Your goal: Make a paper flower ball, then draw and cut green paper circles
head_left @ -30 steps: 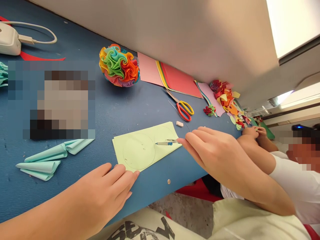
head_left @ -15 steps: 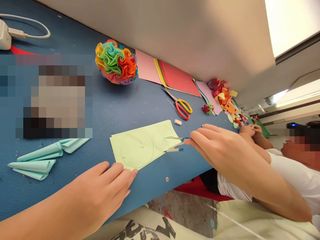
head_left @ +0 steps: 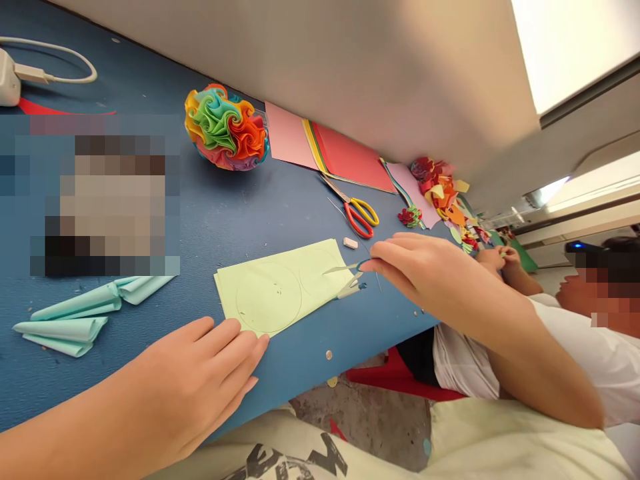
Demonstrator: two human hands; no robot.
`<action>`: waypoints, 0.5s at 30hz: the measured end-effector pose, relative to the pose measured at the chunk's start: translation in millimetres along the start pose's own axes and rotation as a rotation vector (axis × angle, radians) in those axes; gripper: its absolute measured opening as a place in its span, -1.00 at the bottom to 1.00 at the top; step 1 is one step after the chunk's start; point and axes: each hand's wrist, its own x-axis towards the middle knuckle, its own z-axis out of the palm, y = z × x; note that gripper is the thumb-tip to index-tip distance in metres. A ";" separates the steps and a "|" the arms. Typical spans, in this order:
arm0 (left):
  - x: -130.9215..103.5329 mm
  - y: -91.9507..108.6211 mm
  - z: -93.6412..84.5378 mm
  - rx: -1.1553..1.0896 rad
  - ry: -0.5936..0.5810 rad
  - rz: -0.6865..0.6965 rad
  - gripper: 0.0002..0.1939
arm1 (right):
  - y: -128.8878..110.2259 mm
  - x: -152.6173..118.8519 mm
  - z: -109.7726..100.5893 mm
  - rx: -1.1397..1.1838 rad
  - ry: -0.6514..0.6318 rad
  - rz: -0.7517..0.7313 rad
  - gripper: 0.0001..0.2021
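Observation:
Pale green paper sheets (head_left: 260, 280), stacked and slightly offset, lie on the blue table (head_left: 295, 207). One pencilled circle shows on the left, and a fainter curve on the right. My left hand (head_left: 205, 373) rests with its fingers stretched out, fingertips on the near left edge of the paper. Over the paper's right end, my right hand (head_left: 425, 273) pinches the top of a drawing compass (head_left: 345, 281) with blue parts. Its legs are spread and tilted, with tips at the fainter curve. A white eraser (head_left: 351, 243) lies just behind the paper.
Red-and-yellow-handled scissors (head_left: 353, 205) lie behind the eraser. A multicoloured paper ball (head_left: 227, 130) and coloured sheets (head_left: 355, 157) sit along the wall. Folded turquoise papers (head_left: 80, 307) lie left. Paper scraps (head_left: 445, 197) are piled at right, near another person (head_left: 565, 320).
My right hand has shifted slightly up and left, and the compass has turned a little with it. My left hand stays on the paper's edge. The view has moved slightly.

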 end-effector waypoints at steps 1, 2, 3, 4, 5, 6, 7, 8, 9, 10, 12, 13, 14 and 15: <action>4.6 0.5 -0.3 0.000 0.001 0.004 -0.73 | 4.9 2.2 1.4 0.039 -0.018 0.015 -0.73; 11.0 1.5 -0.5 0.006 -0.004 0.015 -0.76 | 10.0 4.5 3.0 0.078 -0.045 0.035 -0.74; 19.3 3.2 -0.4 0.012 -0.023 0.030 -0.79 | 15.0 6.7 4.8 0.113 -0.067 0.054 -0.75; 29.1 5.3 -0.1 0.028 -0.058 0.041 -0.83 | 19.8 8.7 6.6 0.146 -0.083 0.072 -0.75; 39.9 7.5 0.6 0.042 -0.106 0.077 -0.86 | 24.1 10.5 8.4 0.175 -0.091 0.088 -0.75; 51.1 9.5 1.7 0.040 -0.156 0.098 -0.88 | 27.6 12.0 10.1 0.203 -0.095 0.093 -0.75; 61.9 10.8 3.2 0.012 -0.195 0.088 -0.88 | 30.3 13.2 11.6 0.224 -0.099 0.102 -0.75; 71.6 11.2 5.1 -0.022 -0.239 0.083 -0.87 | 32.2 14.1 12.8 0.239 -0.103 0.110 -0.75; 79.6 10.6 7.3 -0.041 -0.289 0.066 -0.84 | 33.5 14.7 13.7 0.247 -0.105 0.116 -0.76; 85.6 9.0 9.6 -0.057 -0.330 0.048 -0.79 | 34.3 15.0 14.4 0.251 -0.105 0.123 -0.77; 91.8 4.1 13.9 -0.075 -0.366 0.024 -0.69 | 35.4 15.4 15.7 0.257 -0.101 0.130 -0.77; 92.7 1.5 15.6 -0.076 -0.373 0.022 -0.65 | 36.1 15.6 16.5 0.257 -0.099 0.133 -0.77; 93.0 -0.8 17.0 -0.072 -0.380 0.028 -0.61 | 37.1 16.0 17.3 0.256 -0.098 0.136 -0.76; 93.1 -2.6 17.9 -0.063 -0.391 0.037 -0.58 | 38.5 16.7 18.2 0.255 -0.099 0.139 -0.76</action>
